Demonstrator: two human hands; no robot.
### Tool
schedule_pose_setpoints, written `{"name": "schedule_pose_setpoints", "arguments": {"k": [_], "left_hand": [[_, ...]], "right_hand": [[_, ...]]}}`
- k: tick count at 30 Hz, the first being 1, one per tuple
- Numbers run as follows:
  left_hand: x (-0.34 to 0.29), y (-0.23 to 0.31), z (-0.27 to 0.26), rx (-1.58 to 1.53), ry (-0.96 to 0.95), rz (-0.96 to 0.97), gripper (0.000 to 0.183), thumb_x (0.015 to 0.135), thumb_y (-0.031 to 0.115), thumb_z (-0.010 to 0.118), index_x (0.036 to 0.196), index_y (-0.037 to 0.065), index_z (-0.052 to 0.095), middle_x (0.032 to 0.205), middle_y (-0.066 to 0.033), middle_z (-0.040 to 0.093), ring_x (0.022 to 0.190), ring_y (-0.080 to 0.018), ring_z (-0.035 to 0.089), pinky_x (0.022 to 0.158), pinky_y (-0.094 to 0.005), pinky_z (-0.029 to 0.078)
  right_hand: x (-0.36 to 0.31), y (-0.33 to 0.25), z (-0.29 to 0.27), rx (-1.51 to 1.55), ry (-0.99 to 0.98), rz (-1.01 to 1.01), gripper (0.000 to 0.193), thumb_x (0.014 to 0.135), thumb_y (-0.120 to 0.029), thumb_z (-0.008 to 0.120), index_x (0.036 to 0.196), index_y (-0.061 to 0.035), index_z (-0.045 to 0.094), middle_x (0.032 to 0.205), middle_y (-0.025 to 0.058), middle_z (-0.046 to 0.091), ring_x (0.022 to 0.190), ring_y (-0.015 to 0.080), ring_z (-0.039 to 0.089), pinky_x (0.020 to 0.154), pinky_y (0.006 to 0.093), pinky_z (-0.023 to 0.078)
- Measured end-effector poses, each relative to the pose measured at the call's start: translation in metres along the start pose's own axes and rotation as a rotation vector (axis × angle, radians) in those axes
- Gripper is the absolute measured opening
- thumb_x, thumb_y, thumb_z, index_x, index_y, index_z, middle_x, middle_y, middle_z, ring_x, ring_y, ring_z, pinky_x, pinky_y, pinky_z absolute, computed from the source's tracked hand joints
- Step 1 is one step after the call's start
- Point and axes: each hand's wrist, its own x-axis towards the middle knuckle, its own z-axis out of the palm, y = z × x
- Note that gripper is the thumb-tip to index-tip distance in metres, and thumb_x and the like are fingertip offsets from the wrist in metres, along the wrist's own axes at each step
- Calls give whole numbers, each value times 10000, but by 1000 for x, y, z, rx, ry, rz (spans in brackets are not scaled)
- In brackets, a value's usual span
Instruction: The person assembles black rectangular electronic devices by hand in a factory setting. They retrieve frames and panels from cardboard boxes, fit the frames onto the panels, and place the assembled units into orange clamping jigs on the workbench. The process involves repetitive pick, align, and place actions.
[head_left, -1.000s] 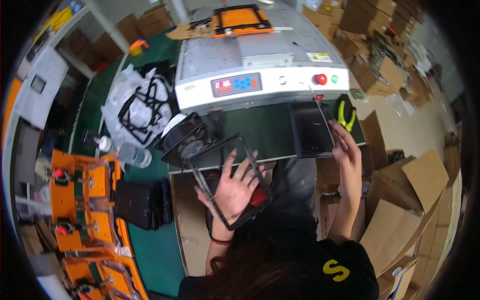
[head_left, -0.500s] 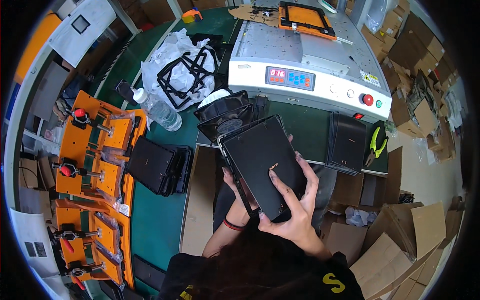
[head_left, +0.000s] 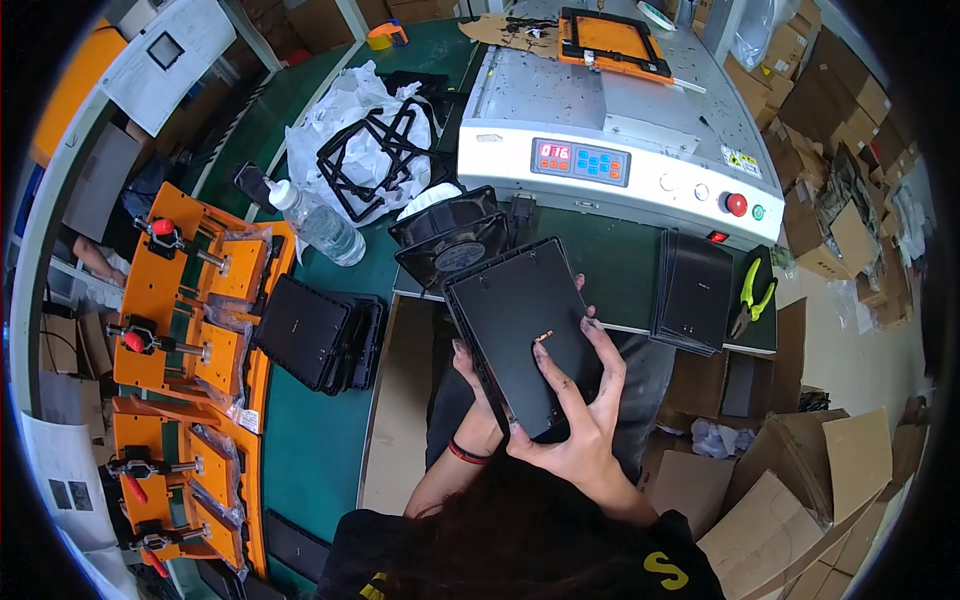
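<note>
While in both hands' grip, black panel [head_left: 520, 335], long axis up-left.

Both hands hold a flat black rectangular panel [head_left: 525, 335] tilted over the near edge of the green worktop [head_left: 310, 450]. The right hand [head_left: 580, 420] lies across the panel's lower right part, fingers spread on its face; the left hand [head_left: 470, 375] has its grip on the left edge from underneath. Just beyond the panel stands a black fan [head_left: 450, 240], before a grey machine [head_left: 610, 110] with a red button. A stack of black panels [head_left: 692, 290] lies to the right, yellow-handled pliers [head_left: 752, 295] beside it. Orange clamp fixtures [head_left: 190, 330] line the left edge, near a plastic bottle [head_left: 320, 225].
</note>
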Motion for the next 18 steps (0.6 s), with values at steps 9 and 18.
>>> {"name": "schedule_pose_setpoints", "arguments": {"k": [9,18], "left_hand": [[-2,1,-2,-12,-6,-28,1105,650,849,464,1482,181,175,1497,-212,164,1299,-415,321,1075,-499,302],[-2,-4,-1,-15,14,-39,1141,640,863,458,1486,161,152,1497,-220,158,1309,-417,307,1079,-500,290]], "right_hand": [[-3,0,4,-36,-16,-18,665,557,-270,749,1170,-48,618,1319,282,318,1238,470,353,1035,563,305],[-7,4,5,-29,-22,4,655,616,-311,741,1213,-83,596,1317,257,356,1259,482,327,1024,553,287]]}}
